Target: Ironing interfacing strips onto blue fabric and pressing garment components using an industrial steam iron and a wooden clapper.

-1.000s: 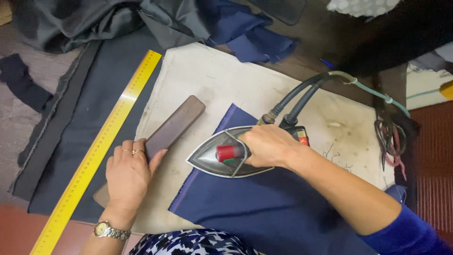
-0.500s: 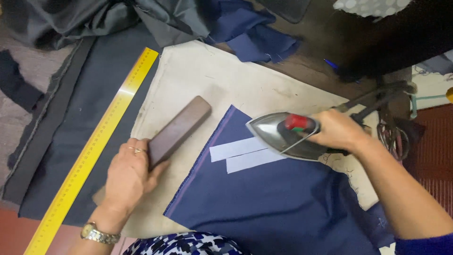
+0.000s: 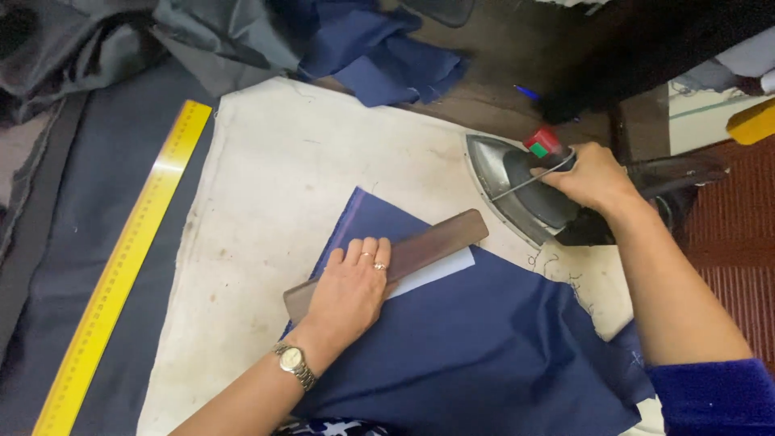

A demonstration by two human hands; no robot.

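Left grip (image 3: 349,289) lies flat, fingers extended, pressing the dark wooden block (image 3: 420,246) onto navy cloth (image 3: 484,347). Right grip (image 3: 593,179), closed round the handle, holds the iron (image 3: 525,194) tipped up at the pad's far right.

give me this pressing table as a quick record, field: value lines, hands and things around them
left hand: flat on a dark wooden block, pressing it on the blue cloth
right hand: gripping the handle of an iron, tipped up at the pad's right edge
white strip: peeking out under the block
pad: off-white pressing pad, stained
ruler: yellow ruler on dark fabric, left of the pad
watch: wristwatch on left wrist
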